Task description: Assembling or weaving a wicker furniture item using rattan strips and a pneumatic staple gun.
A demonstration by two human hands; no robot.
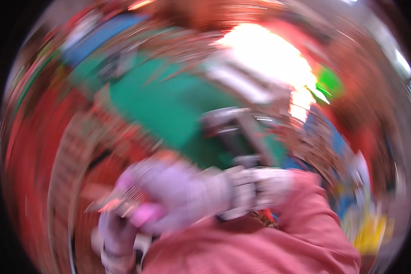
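Note:
Motion smears the whole head view. My right hand (173, 194), in a pale lilac glove, reaches leftward across my front from a pink sleeve (306, 201). Its fingers curl down toward my left hand (118, 233), also gloved in pale lilac, at the lower left. The two hands meet with fingers bent round something small. A thin, pale orange-brown piece (106, 204) sticks out at the left of the fingers; its kind is too blurred to name. A bright pink patch (148, 214) shows at the right hand's fingers.
Beyond my hands lies a green work surface (155, 102), with a dark grey metal device (233, 132) on its right part. Glaring light (269, 59) washes out the far right, near a bright green object (329, 84). A curved brown edge (64, 173) is at left, a yellow item (370, 233) at right.

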